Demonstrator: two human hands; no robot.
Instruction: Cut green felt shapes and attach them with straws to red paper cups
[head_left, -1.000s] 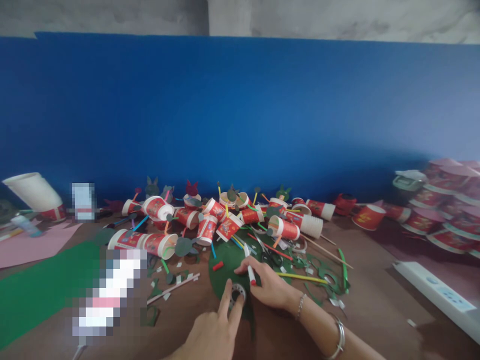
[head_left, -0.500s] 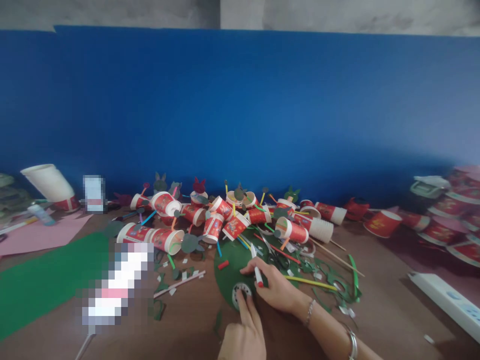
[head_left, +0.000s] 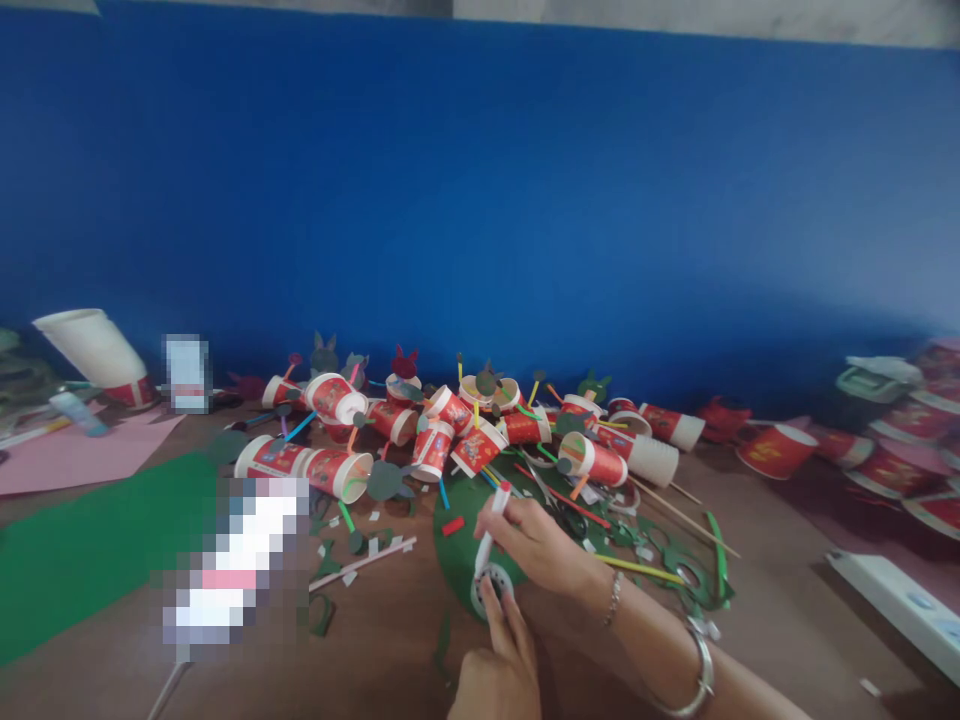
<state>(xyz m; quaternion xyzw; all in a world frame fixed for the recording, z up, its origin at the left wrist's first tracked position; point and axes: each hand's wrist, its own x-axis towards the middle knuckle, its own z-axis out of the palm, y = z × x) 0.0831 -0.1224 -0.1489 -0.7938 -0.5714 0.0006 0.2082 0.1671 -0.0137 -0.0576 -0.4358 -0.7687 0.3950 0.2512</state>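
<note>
The right hand (head_left: 536, 545) pinches the marker (head_left: 491, 532), now flipped red end up. Two straight fingers of the left hand (head_left: 496, 678) rest on the ring (head_left: 478, 600).

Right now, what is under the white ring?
Round green paper shows around the white ring, which appears to lie on it. The left hand covers part of the ring; anything between ring and paper is hidden.

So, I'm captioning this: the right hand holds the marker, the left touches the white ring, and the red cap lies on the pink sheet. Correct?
No: the head view shows the red cap on the round green sheet. The right hand holds the marker, the left hand touches the ring.
</note>
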